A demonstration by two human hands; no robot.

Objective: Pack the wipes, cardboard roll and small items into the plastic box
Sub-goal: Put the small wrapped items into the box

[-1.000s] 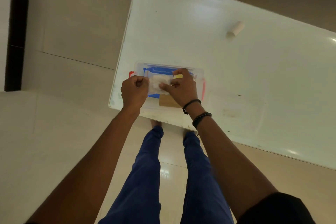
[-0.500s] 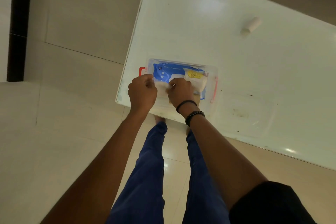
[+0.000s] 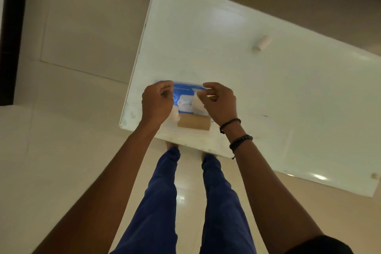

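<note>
A blue wipes pack [image 3: 185,94] lies in the clear plastic box [image 3: 163,82] near the table's front left corner; the box's walls are hard to make out. A brown cardboard roll [image 3: 194,124] lies along the pack's near side. My left hand [image 3: 157,100] and right hand [image 3: 220,102] hover over the box, a hand's width apart. The right hand pinches a white soft piece [image 3: 197,105]. A second white piece [image 3: 175,114] hangs at the left hand, which is closed into a fist.
The white table [image 3: 268,99] runs away to the right, its left and front edges close to the box. A small white cylinder [image 3: 262,44] lies further back on it. My legs in blue trousers [image 3: 165,202] stand on the tiled floor below.
Both hands held one white piece together low over the box. They have since risen and drawn apart, each with white material. The cardboard roll, covered before, now shows.
</note>
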